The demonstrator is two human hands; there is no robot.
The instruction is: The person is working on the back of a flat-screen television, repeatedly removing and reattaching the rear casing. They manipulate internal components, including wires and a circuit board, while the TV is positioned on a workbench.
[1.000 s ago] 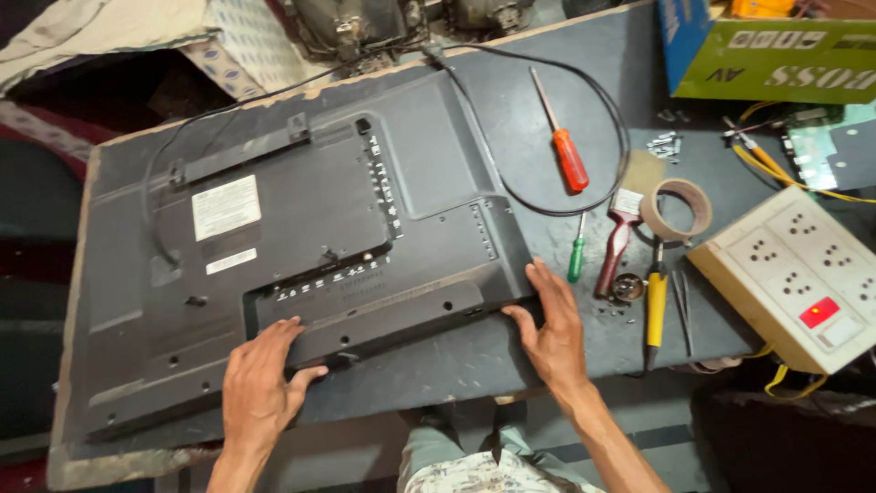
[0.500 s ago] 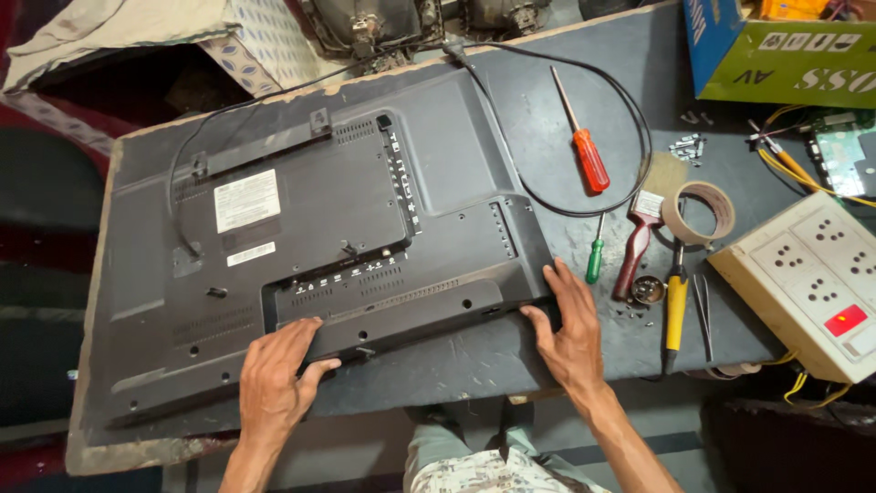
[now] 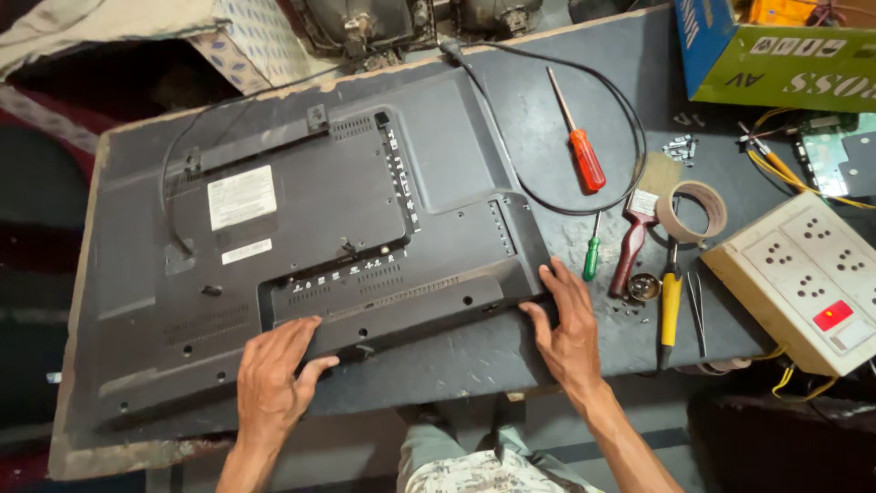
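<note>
- Hands bracketed the near edge of a flat-screen television (image 3: 301, 265) that lay face down on the dark workbench (image 3: 547, 100); I read the panel-down placing as a way to keep the black back cover up and reachable.
- My left hand (image 3: 272, 376), at about 7 o'clock from the set's middle, lay flat with its fingers a little apart, the tips on the raised lower section of the cover; it gripped nothing.
- My right hand (image 3: 570, 324), at about 4 o'clock, had its fingers spread and bent over the cover's lower right corner, pressed against the plastic rather than clamped round it.
- The set's black cable (image 3: 630, 137) looped across the bench at 2 o'clock, clear of both hands.
- Tools sat just beyond the right hand at 3 o'clock, I judged for easy reach: a red-handled screwdriver (image 3: 584, 155), a small green-handled one (image 3: 591, 258), a paintbrush (image 3: 639, 228), a roll of tape (image 3: 692, 212) and a yellow-handled driver (image 3: 671, 306).
- Loose screws (image 3: 680, 146) lay bare on the bench, in no tray that I could see.
- A cream extension board (image 3: 803, 278) sat at the bench's right edge.
- A green-and-blue carton (image 3: 776, 64) stood at 1 o'clock; its contents were mostly hidden from me, beyond something orange at its top.
</note>
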